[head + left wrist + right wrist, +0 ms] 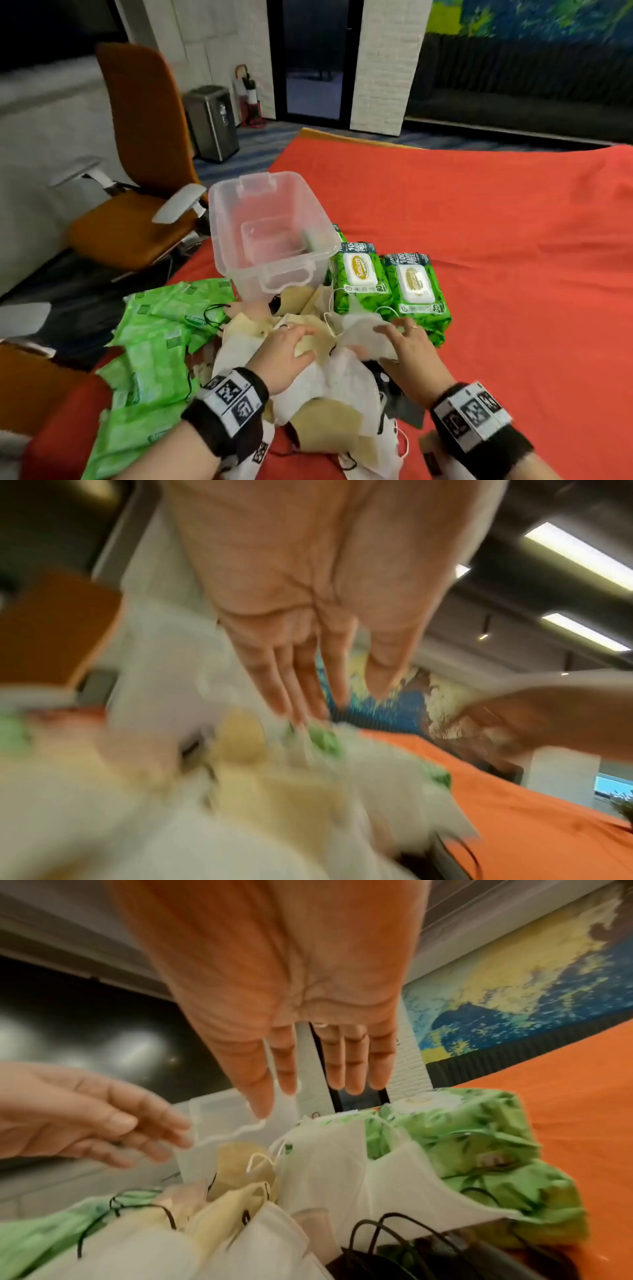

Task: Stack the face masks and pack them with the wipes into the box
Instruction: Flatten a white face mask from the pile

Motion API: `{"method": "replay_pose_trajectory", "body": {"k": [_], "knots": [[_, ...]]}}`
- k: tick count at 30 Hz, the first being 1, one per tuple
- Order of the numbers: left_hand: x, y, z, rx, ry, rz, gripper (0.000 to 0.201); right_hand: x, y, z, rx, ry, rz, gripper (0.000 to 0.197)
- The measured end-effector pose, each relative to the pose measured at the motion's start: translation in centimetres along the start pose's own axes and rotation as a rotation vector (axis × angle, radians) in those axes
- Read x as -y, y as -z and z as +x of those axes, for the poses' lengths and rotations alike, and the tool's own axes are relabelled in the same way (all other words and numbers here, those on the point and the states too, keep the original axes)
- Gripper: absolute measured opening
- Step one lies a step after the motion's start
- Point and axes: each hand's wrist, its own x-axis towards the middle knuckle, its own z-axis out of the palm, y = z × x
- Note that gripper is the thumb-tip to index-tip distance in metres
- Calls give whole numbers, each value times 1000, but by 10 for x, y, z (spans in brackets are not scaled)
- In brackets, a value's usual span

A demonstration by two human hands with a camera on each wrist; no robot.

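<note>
clear plastic box (219, 219) on the red cloth (496, 240) holds no masks or wipes yet, so packing hasn't started. loose heap of white and cream face masks (329, 380) lies unstacked just in front of the box. two dark green wipe packs with white lids (390, 287) sit right beside the box, pale green flat wipe packs (150, 346) left of the heap. left hand (287, 353) and right hand (407, 349) rest flat on the heap, fingers relaxed, grasping nothing. left to do: stack, then pack everything.

surface: red-covered table (496, 222) | on it: clear box (274, 253); wipes packs (390, 287); face masks (329, 387)
</note>
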Motion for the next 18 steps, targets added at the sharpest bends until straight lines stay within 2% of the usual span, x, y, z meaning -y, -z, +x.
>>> {"method": "replay_pose_trajectory", "body": {"k": [2, 4, 6, 8, 11, 12, 16, 17, 18], "knots": [[-6, -11, 14, -43, 43, -22, 51, 6, -3, 16, -1, -36, -92, 65], [-14, -19, 26, -32, 87, -25, 57, 10, -6, 31, -1, -75, -149, 79], [-16, -27, 36, -16, 91, -19, 60, 6, -14, 43, 11, -127, -181, 85], [-14, -33, 43, -22, 75, -18, 60, -2, -20, 53, 30, -154, -214, 69], [-10, -38, 44, -63, 50, -54, 61, -7, -22, 56, -66, -92, -104, 19], [-7, -40, 44, -117, 24, -64, 60, -9, -22, 56, -121, -62, -4, 6], [-3, -45, 25, -505, -177, -73, 49, -12, -11, 45, -366, -6, 471, 13], [-5, -48, 17, -566, -253, -94, 49, -11, -9, 40, -415, 24, 528, 12], [-8, -52, 11, -603, -332, -110, 51, -9, -10, 35, -458, 58, 555, 18]]}}
